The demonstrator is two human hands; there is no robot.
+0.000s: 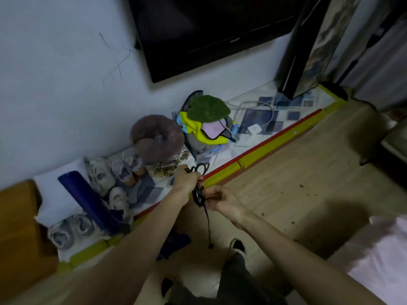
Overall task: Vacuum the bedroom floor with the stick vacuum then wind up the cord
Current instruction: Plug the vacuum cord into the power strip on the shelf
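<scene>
Cord-winding step — black cord [198,190] bunched in loops between both hands, above the floor [297,172]
Left hand [187,180] grips the coil; right hand [217,198] pinches the strand beside it — next, probably, the dangling tail gets gathered onto the bundle, its plug end hanging near the foot

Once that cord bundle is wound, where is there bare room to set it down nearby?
Free: the wooden floor right of the red-and-yellow edging, and the patterned mat between the white adapter and the black stand. Crowded: the mat's left end, with the shoes, blue vacuum body, brown cushion and cloth pile.
</scene>
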